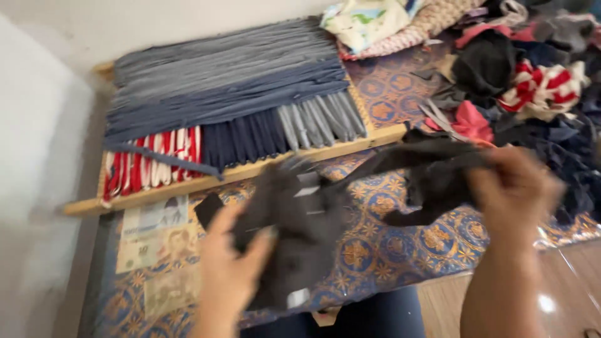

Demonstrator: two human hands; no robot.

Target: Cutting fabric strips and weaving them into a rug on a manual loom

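Loom frame (238,106) at back-left on mat (382,250), scrap pile (532,81) to its right, banknotes (159,241) in front.

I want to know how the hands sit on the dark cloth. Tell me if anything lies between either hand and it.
Nothing visible does. The left hand and the right hand both grip the dark cloth directly, stretched between them above the patterned mat.

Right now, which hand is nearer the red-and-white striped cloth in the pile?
Right. The right hand sits just below the striped cloth, gripping the dark fabric; the left hand holds its other end, far across.
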